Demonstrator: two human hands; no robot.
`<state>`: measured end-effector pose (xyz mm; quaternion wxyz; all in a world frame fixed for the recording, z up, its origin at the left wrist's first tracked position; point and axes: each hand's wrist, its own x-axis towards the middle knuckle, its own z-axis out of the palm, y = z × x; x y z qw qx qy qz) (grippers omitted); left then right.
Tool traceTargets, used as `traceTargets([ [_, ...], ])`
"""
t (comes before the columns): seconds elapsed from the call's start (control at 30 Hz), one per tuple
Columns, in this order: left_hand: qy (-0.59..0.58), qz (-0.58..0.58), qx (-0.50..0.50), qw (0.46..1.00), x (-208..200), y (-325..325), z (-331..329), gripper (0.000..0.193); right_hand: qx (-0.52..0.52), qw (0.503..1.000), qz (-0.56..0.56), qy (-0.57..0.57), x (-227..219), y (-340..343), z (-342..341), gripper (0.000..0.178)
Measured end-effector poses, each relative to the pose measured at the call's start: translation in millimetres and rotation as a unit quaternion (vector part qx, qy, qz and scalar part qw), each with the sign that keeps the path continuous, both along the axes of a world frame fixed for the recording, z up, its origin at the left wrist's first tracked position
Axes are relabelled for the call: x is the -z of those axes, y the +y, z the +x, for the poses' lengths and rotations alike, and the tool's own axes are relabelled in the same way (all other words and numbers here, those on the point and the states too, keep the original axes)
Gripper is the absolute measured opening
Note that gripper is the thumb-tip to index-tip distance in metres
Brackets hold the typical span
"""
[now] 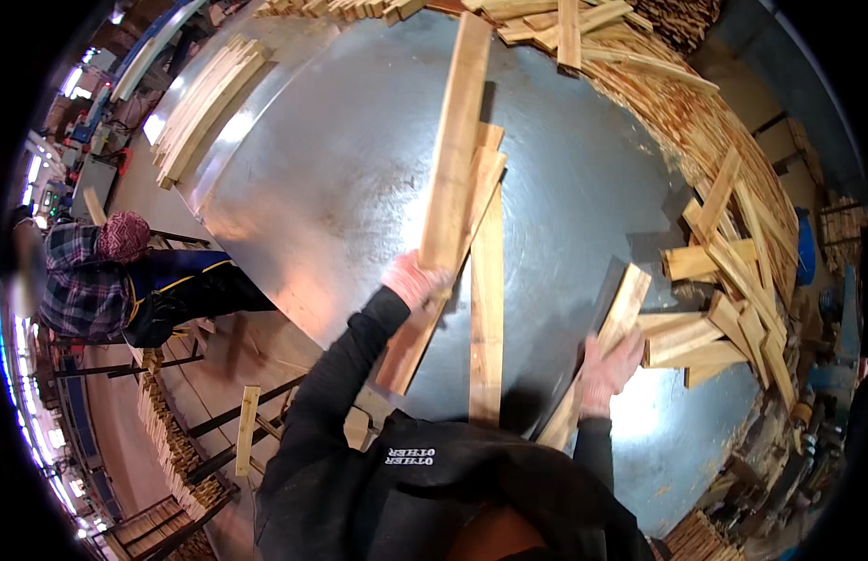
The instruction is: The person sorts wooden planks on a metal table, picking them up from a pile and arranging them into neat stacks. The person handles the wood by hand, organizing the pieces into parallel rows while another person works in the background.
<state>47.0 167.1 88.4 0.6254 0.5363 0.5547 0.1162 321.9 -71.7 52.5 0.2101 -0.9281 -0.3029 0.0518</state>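
My left hand (415, 281), in a pale pinkish glove, grips a long wooden board (457, 140) around its lower part. The board slants up and away over the metal table. Under and beside it lie more boards, one a long light board (487, 318) reaching toward my body. A reddish-brown board end (408, 351) shows just below my left hand. On the right, my right hand (610, 372), gloved alike, is closed around a narrower wooden board (625, 304). That board is tilted, its far end pointing away and its near end by my chest.
A grey metal table (322, 140) spreads before me. Loose short boards (701, 341) are heaped at the right, below a long curved pile of strips (677, 107). A board stack (209, 107) sits far left. Another person (97, 271) in a plaid shirt stands left of the table.
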Motion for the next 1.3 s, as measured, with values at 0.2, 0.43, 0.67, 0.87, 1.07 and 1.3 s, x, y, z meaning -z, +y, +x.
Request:
traceTargets([
  [0.2, 0.165, 0.117, -0.054, 0.978, -41.9, 179.9, 7.4, 0.040, 0.018, 0.982, -0.150, 0.115, 8.6, -45.7, -34.7, 0.098],
  [0.43, 0.406, 0.194, 0.058, 0.891, -35.0, 321.1, -2.0, 0.041, 0.036, 0.987, -0.137, 0.073, 32.6, -44.5, -31.3, 0.094],
  [0.67, 0.485, 0.182, 0.051, 0.854, 37.9, 332.0, 1.4, 0.039, 0.050, 0.988, -0.140, 0.044, 43.8, -43.3, -30.4, 0.088],
  [0.87, 0.404, 0.309, -0.050, 0.860, 61.8, 411.8, 22.9, 0.053, 0.068, 0.983, -0.166, 0.040, 41.9, -42.6, -33.3, 0.090],
  [1.07, 0.193, 0.330, -0.204, 0.901, 43.3, 456.9, 50.5, 0.081, 0.035, 0.984, -0.173, -0.003, 59.3, -53.6, -31.2, 0.090],
  [1.3, 0.202, 0.545, 0.173, 0.795, 43.7, 87.8, 57.7, 0.093, 0.037, 0.994, -0.071, 0.077, 49.8, -44.6, -33.5, 0.086],
])
